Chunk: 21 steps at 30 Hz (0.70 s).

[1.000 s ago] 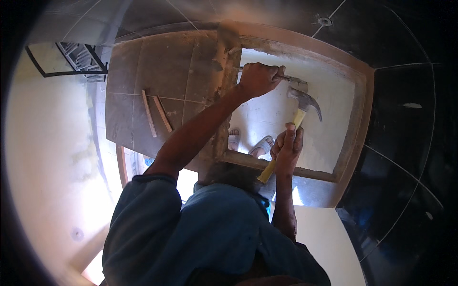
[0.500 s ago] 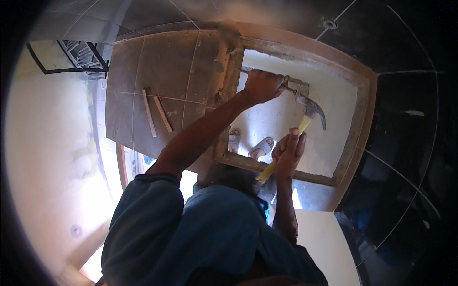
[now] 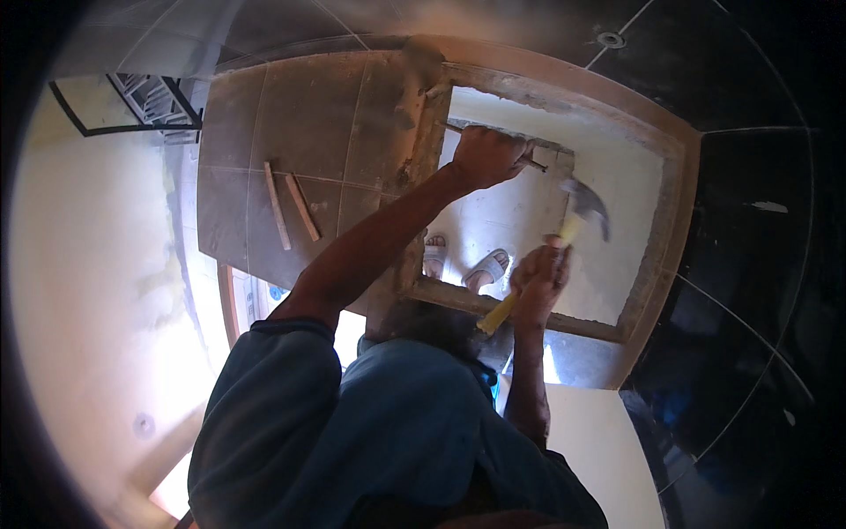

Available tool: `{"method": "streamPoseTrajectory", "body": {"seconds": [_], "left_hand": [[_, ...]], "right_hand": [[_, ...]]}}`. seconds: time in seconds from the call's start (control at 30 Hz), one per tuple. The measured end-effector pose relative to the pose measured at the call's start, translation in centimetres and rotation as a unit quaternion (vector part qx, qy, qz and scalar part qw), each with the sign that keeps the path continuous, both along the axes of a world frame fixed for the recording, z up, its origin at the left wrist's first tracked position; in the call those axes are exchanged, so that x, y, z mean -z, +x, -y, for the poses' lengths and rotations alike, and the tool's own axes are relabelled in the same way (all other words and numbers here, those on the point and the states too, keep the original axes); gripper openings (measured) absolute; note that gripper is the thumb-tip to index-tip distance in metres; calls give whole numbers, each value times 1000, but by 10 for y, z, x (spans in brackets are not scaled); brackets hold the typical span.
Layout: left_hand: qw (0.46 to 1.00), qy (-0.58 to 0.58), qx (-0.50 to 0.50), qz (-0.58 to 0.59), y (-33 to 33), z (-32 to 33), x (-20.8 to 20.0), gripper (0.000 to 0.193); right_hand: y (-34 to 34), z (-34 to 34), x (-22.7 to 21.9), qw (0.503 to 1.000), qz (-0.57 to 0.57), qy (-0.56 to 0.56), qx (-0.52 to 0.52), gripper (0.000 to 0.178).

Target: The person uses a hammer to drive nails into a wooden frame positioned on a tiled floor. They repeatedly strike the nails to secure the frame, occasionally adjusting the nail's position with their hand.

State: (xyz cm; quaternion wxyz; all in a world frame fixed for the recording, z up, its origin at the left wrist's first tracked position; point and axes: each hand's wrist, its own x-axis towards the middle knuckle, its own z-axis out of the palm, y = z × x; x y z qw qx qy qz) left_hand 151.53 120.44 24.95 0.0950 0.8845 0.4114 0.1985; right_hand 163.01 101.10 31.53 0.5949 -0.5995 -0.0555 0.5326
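My left hand (image 3: 487, 159) is closed around a thin metal chisel (image 3: 537, 165). The chisel's far end points left, to the rough inner edge (image 3: 432, 145) of a rectangular cutout in a tiled counter (image 3: 300, 115). My right hand (image 3: 539, 284) grips the yellow handle of a claw hammer (image 3: 572, 231) over the opening. The hammer head, slightly blurred, stands just right of the chisel's struck end, with a small gap between them. Through the cutout, sandalled feet (image 3: 486, 270) show below.
Two thin wooden strips (image 3: 277, 206) lie on the counter, left of my left forearm. Dark tiled wall (image 3: 749, 229) borders the right side, with a round fitting (image 3: 610, 40) in the tiles at the top. A ladder (image 3: 152, 99) shows at far left.
The hammer head has moved right, away from the chisel's end, which it was close against before. My right hand shifted slightly with it. My left hand and chisel have hardly moved.
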Motion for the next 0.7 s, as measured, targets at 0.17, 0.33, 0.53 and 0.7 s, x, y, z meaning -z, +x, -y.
{"method": "streamPoseTrajectory", "body": {"seconds": [0.17,0.33,0.53,0.7], "left_hand": [[1000,0,-5,-20,0,2,3,16],[999,43,10,14,-1,0,9,19],[999,-27,19,-20,0,1,8,20],[996,84,9,25,3,0,7,18]], "right_hand": [[-9,-2,-6,997,-61,-22,-36,26],[-3,-3,10,997,-27,22,66,27],[-7,-5,6,996,-20,16,84,27],[0,-5,6,998,-43,10,-44,29]]}}
